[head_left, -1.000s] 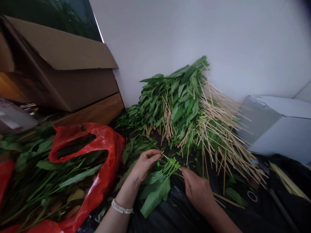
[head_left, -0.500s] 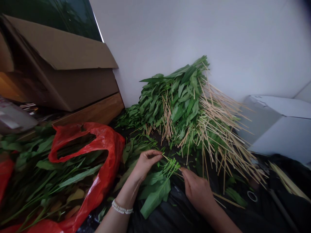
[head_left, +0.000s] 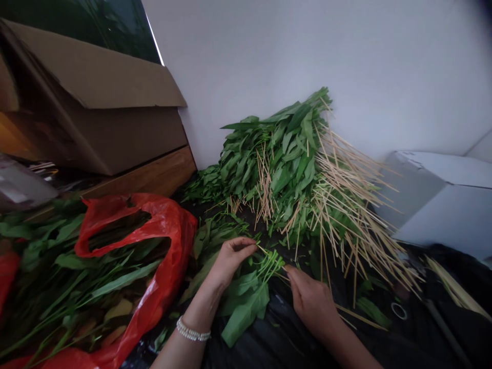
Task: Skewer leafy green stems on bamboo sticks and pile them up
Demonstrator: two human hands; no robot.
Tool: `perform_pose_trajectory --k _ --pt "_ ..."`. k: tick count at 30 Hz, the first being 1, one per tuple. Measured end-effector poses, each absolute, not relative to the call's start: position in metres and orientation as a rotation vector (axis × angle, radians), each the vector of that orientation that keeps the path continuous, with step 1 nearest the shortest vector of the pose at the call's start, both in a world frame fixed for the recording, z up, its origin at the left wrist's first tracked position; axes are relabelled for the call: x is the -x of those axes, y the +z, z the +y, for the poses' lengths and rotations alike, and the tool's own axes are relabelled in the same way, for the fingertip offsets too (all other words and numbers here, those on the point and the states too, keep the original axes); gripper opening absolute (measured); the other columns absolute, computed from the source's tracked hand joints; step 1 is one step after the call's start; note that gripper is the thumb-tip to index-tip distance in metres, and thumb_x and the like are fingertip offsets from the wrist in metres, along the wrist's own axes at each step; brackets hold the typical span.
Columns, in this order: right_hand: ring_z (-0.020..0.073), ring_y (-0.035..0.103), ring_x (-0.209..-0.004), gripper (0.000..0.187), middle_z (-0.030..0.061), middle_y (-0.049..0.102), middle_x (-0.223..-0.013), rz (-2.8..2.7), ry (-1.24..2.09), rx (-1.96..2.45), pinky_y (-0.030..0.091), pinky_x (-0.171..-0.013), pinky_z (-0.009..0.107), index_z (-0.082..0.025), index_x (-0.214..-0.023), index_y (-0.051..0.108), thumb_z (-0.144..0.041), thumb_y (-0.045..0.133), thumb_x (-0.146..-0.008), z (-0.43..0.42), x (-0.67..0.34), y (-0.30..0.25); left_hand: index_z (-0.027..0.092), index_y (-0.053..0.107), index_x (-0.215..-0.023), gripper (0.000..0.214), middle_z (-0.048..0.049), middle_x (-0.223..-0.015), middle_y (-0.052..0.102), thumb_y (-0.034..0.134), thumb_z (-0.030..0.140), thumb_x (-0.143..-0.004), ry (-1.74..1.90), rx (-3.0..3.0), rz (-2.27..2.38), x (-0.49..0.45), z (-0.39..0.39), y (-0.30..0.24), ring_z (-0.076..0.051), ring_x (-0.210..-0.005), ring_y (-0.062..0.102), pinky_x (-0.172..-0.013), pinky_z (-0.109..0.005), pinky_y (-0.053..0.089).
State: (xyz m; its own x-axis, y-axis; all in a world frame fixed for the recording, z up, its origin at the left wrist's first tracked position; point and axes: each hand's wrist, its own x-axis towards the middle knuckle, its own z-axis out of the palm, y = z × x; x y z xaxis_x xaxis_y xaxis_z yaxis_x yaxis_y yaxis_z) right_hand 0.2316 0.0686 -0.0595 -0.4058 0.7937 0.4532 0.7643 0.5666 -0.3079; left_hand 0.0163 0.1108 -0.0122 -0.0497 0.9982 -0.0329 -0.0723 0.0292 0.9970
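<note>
My left hand (head_left: 235, 260), with a beaded bracelet at the wrist, pinches a thin green stem at the far end of a bamboo skewer. My right hand (head_left: 313, 297) is closed on the near part of that skewer, its fingers hiding much of it. Between the hands, several leafy green stems (head_left: 272, 265) sit bunched on the skewer, and their broad leaves (head_left: 248, 312) hang down toward me. Beyond the hands lies a big pile of leafy greens (head_left: 284, 138), with many bamboo skewers (head_left: 346, 189) sticking out to the right.
At left, a red plastic bag (head_left: 175, 236) lies open around loose leafy greens (head_left: 107, 287). An open cardboard box (head_left: 134, 133) stands behind it. Black plastic sheeting (head_left: 292, 328) lies under the work. A white box (head_left: 457, 205) and loose skewers (head_left: 453, 287) are at right.
Almost nothing differs. The hands keep their grip on the stem and skewer, and the view has shifted very slightly.
</note>
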Motion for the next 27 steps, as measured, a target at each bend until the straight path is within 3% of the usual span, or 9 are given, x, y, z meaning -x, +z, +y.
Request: perform_pose_trajectory --k 13,23,27 --pt "0.0178 0.066 -0.089 0.036 0.0090 0.067 -0.098 -2.240 0.054 1.239 0.051 -0.075 0.026 -0.014 -0.114 0.054 -0.011 0.030 -0.088 0.067 -0.230 -0.060 0.014 0.072 -0.073 0.024 -0.0036 -0.069 0.069 0.082 0.028 -0.056 1.183 -0.951 1.153 -0.018 0.108 -0.006 -0.011 -0.061 0.057 -0.059 -0.021 0.042" --pt "0.0171 0.065 -0.081 0.032 0.0070 0.066 -0.093 -2.202 0.085 1.207 0.046 -0.070 0.026 -0.016 -0.113 0.051 -0.012 0.029 -0.090 0.065 -0.226 -0.059 0.014 0.072 -0.074 0.018 -0.0015 -0.072 0.068 0.078 0.027 -0.063 1.084 -1.103 1.032 -0.028 0.103 -0.016 -0.011 -0.066 0.057 -0.068 -0.022 0.044" --pt "0.0143 0.062 -0.070 0.023 0.0023 0.062 -0.079 -2.226 0.179 1.125 0.041 -0.066 0.025 -0.019 -0.099 0.052 -0.014 0.031 -0.092 0.062 -0.225 -0.050 0.016 0.072 -0.090 0.026 -0.0054 -0.088 0.071 0.077 0.027 -0.067 1.075 -1.140 0.977 -0.014 0.104 -0.007 -0.016 -0.082 0.062 -0.077 -0.024 0.045"
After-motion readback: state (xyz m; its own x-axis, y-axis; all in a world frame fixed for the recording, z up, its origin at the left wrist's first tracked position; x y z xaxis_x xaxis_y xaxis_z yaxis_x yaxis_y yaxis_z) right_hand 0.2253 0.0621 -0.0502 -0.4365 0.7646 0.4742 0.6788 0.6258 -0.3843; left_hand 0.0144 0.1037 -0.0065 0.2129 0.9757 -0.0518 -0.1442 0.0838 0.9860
